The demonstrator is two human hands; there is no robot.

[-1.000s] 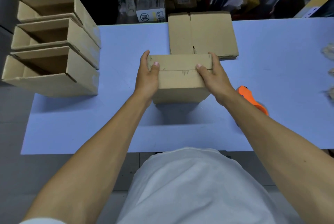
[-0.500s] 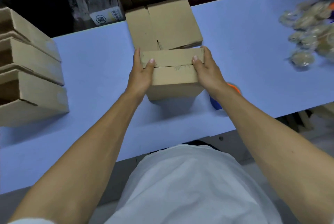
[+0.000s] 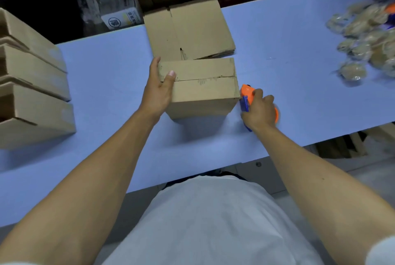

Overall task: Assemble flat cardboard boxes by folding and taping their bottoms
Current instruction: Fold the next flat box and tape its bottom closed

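Blue tabletop [image 3: 288, 55] carries a folded box [image 3: 203, 85] at its middle, bottom flaps closed and facing up, seam untaped. The left hand [image 3: 159, 91] clasps the box's left end, thumb pressing the flaps. The right hand [image 3: 258, 113] curls around an orange tape dispenser [image 3: 246, 93] just beside the box's right side. Flat cardboard [image 3: 192, 29] lies behind; assembled boxes [image 3: 32, 85] sit stacked far left.
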